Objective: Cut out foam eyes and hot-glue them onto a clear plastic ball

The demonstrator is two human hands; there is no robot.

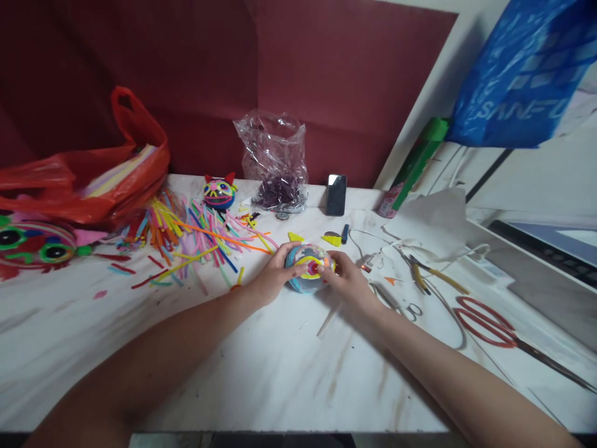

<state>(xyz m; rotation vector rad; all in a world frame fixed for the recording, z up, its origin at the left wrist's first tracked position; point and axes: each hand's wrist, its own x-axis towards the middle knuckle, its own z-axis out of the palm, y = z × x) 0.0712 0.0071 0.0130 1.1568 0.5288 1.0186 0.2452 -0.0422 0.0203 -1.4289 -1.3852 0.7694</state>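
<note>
A round craft ball [298, 285], wrapped in blue strands with a yellow and red shape on its face, rests between my two hands at the middle of the table. My left hand [278, 275] grips its left side, thumb laid across the front. On the opposite side my right hand [346, 278] holds it, with the thumb pressed near the red centre. Two yellow pieces lie just behind the ball, a left one [295, 237] and a right one [332, 239]. The fingers behind the ball are partly hidden.
Pipe cleaners [205, 233] spread over the left, before a red bag [93, 180]. A finished-looking cat-faced ball [219, 193], clear plastic bag [275, 168] and phone [336, 195] stand at the back. Pliers [431, 274], red-handled scissors [513, 336] and cables lie right.
</note>
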